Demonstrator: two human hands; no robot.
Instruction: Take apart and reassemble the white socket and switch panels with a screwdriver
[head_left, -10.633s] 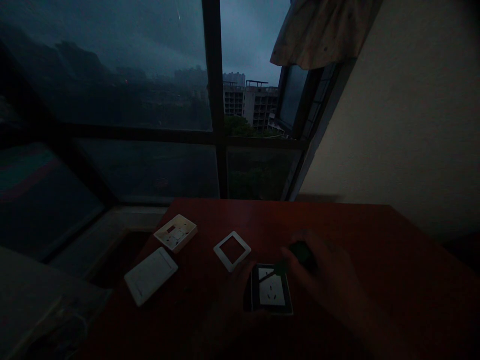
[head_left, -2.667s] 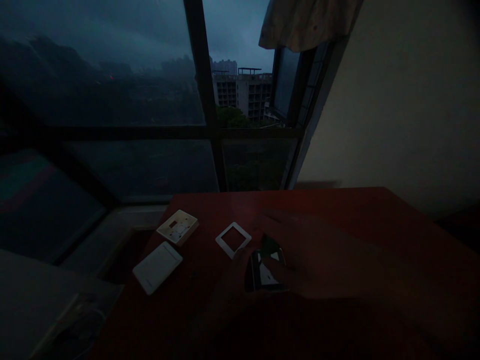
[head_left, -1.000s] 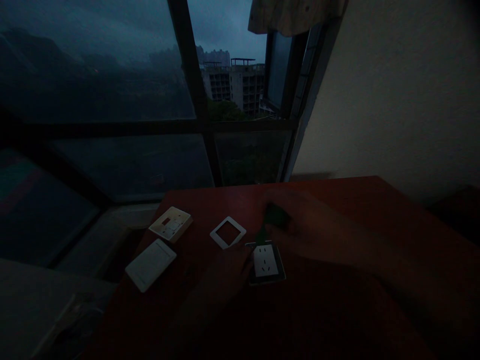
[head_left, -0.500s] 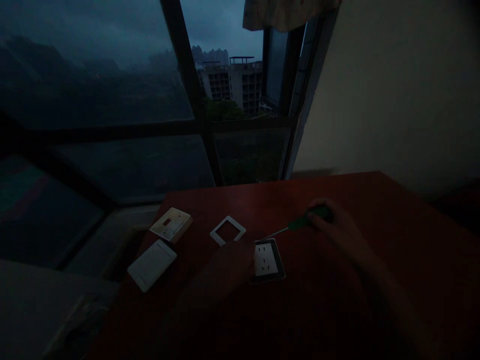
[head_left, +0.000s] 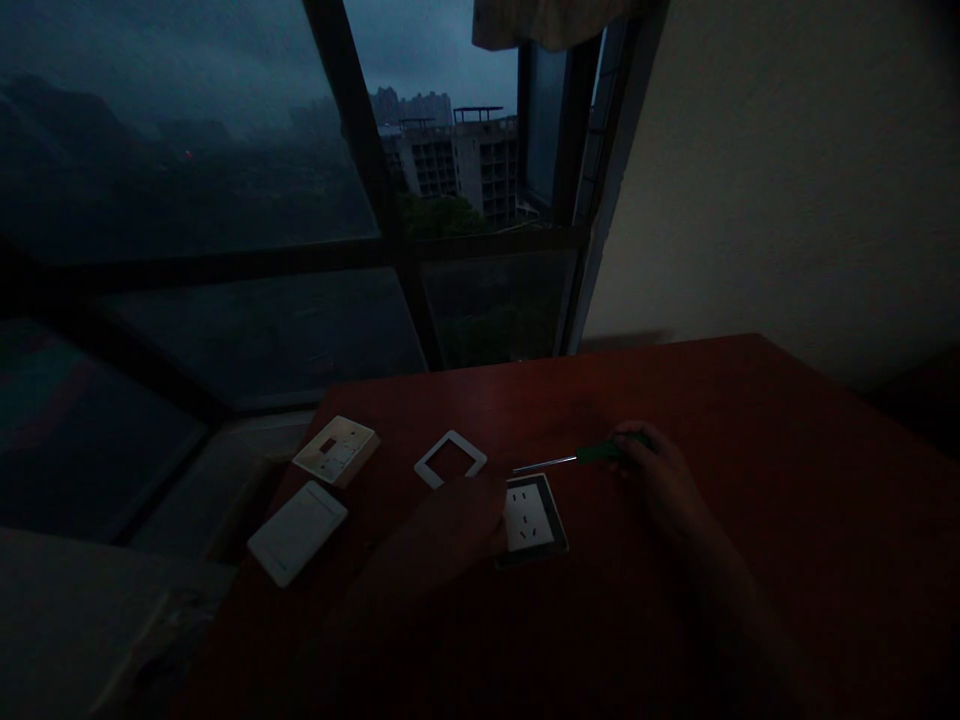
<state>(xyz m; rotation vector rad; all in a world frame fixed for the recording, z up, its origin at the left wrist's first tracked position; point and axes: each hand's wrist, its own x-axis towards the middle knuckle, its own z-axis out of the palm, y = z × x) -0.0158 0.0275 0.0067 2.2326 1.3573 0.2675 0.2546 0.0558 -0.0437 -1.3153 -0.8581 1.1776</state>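
Observation:
My right hand (head_left: 660, 475) is closed round the green handle of a screwdriver (head_left: 547, 463). Its metal shaft points left, with the tip near the far edge of a wall socket (head_left: 529, 515); whether tip and socket touch, I cannot tell. The socket has a white slotted face in a dark surround and lies face up. My left hand (head_left: 461, 515) grips its left side, covering that edge; the fingertips are dim. Just beyond this hand lies a white square frame (head_left: 430, 475), its near corner partly hidden.
On the reddish-brown table (head_left: 675, 390), a white mounting box (head_left: 341, 450) and a white rectangular plate (head_left: 298, 532) lie at the left, near the table's edge. Behind the table are a large window (head_left: 225, 200) and a pale wall (head_left: 772, 180). The room is very dark.
The screwdriver has swung to a more level line, its handle lower and its tip slightly higher beside the socket. My left hand stays at the socket. The whole view has shifted slightly.

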